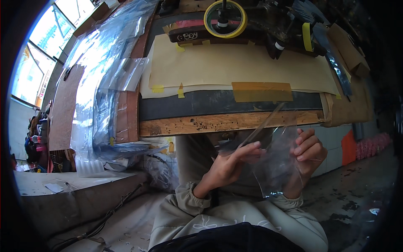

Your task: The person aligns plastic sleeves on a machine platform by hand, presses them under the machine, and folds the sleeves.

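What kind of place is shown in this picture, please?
Probably a small workshop. It is suggested by the clear plastic sheets draped at the left of the worktable, the clear plastic piece in the right hand, and the yellow ring, perhaps tape, at the far side.

Sleeves [187, 203] are showing greyish khaki, ending in gathered cuffs [293, 202]; white looped markings [205, 223] are running across the lap garment [241, 208], black fabric [243, 238] showing below.
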